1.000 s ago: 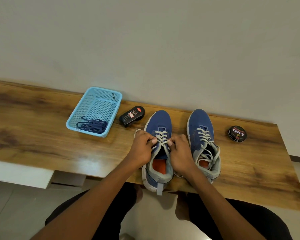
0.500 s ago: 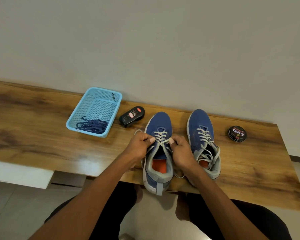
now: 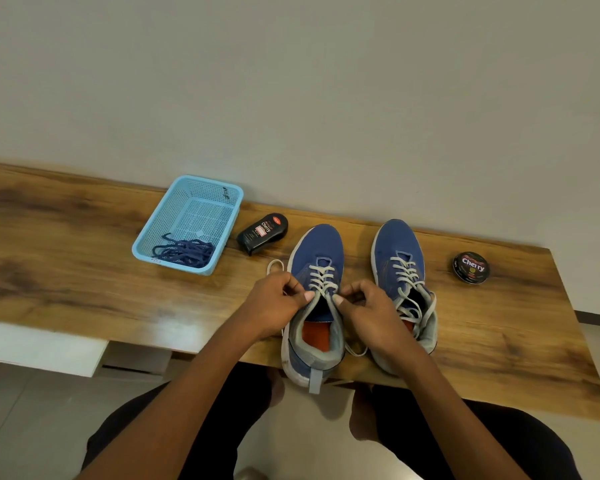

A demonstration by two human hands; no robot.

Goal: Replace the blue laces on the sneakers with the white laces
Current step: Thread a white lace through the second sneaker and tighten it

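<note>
Two blue sneakers stand side by side on the wooden table [image 3: 84, 271], toes toward the wall. The left sneaker [image 3: 317, 247] carries a white lace [image 3: 323, 277] threaded through its eyelets. My left hand [image 3: 274, 303] pinches the lace at the shoe's left collar, and a loop of lace [image 3: 274, 265] sticks out beyond it. My right hand [image 3: 364, 313] pinches the lace at the right collar. The right sneaker [image 3: 397, 244] is laced in white [image 3: 404, 271], with loose ends over its opening. The blue laces [image 3: 184, 254] lie bundled in a light blue basket [image 3: 187, 202].
A black shoe-polish bottle [image 3: 263, 232] lies between the basket and the left sneaker. A round black polish tin [image 3: 470, 267] sits to the right of the right sneaker. The wall runs along the table's far edge. The left sneaker's heel overhangs the near edge.
Both hands have slid slightly back toward the shoe's opening while keeping their pinch on the white lace. The sneakers, basket, bottle and tin have stayed in place.
</note>
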